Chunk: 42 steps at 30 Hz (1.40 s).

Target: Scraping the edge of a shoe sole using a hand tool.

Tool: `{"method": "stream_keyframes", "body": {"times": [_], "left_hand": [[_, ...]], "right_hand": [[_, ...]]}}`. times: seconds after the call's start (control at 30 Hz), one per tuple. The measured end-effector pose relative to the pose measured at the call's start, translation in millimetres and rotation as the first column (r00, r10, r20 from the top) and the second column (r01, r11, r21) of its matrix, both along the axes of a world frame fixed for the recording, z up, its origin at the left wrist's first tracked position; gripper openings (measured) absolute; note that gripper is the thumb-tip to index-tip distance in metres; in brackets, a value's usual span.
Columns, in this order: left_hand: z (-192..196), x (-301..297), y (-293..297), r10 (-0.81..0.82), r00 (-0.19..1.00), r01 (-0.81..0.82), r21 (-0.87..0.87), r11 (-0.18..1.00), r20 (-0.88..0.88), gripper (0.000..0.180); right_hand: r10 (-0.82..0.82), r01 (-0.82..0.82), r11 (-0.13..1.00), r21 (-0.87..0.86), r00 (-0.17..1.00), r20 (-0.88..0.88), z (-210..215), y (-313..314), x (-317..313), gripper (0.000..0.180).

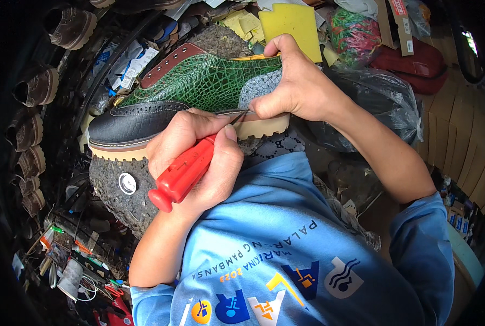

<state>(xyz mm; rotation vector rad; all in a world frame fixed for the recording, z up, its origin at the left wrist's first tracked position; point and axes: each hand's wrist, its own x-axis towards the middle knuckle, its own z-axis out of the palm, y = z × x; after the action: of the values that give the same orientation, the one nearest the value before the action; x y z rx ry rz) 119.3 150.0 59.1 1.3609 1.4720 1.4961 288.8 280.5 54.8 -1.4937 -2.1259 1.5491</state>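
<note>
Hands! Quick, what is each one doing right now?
Left hand: closed around the red-handled awl, its metal tip at the shoe's sole edge.
Right hand: closed on the heel end of the green and black shoe, steadying it.

Soft, even daylight, sharp at centre.
Fisheye bending darkens into black vignette at the rim; clutter near the edges blurs slightly.

A row of brown leather shoes (pixel 33 87) lines the left edge. Flat yellow foam sheets (pixel 291 24) lie at the top, beside a tangled bundle of red and green cord (pixel 354 32). A crumpled black plastic bag (pixel 373 103) sits to the right.
</note>
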Motion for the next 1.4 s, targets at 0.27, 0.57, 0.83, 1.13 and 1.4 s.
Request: {"method": "stream_keyframes", "body": {"times": [0.27,0.57,0.83,1.13,1.4], "left_hand": [[-1.3,-2.9,-0.4,-0.006,1.000,0.006,-0.038,0.999,-0.008,0.010],[15.4,-51.8,-60.1,0.108,0.976,-0.130,0.106,0.986,0.189,0.013],[-16.6,-129.2,-139.0,0.666,0.743,-0.661,-0.228,0.715,-0.068,0.005],[-53.2,-128.2,-148.4,0.621,0.740,-0.673,-0.282,0.684,-0.259,0.007],[6.3,-98.6,-116.1,0.453,0.853,-0.442,-0.104,0.891,0.258,0.009]], "right_hand": [[-0.032,0.031,0.999,0.021,0.999,0.041,2.2,-2.7,-1.4,0.078],[0.005,-0.005,1.000,0.012,1.000,0.000,-1.0,-4.1,0.1,0.091],[0.019,-0.023,0.994,0.108,0.999,0.038,3.7,-7.4,6.3,0.072],[-0.040,0.037,0.998,-0.059,0.998,-0.043,5.1,-7.2,-0.2,0.071],[0.050,-0.054,0.995,0.085,0.998,0.050,1.2,-6.0,0.0,0.087]]}}
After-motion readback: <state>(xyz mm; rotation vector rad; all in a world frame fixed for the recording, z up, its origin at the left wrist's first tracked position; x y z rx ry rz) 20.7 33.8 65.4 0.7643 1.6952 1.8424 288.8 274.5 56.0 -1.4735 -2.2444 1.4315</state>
